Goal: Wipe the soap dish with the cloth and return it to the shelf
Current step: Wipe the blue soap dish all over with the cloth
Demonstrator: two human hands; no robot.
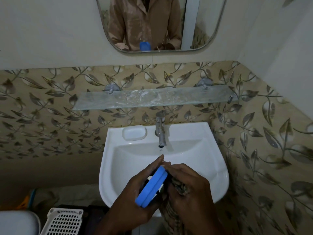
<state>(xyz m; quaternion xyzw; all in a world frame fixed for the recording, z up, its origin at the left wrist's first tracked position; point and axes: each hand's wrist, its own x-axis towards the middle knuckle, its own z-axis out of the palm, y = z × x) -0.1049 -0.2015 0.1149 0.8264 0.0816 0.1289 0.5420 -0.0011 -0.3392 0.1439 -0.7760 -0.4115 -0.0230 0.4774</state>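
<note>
A blue oval soap dish point(151, 187) is tilted on edge over the front of the white sink point(218, 175). My left hand point(135, 194) grips it from the left and below. My right hand point(189, 189) presses a brown patterned cloth point(180, 189) against the dish's right side; the cloth hangs down below my hands. The glass shelf point(152, 99) on the leaf-patterned wall above the tap holds nothing. The dish's inner face is hidden from me.
A chrome tap point(160, 129) stands at the sink's back, with a built-in white soap recess point(134, 133) to its left. A mirror point(162, 22) hangs above the shelf. A white perforated basket point(64, 221) sits on the floor at lower left.
</note>
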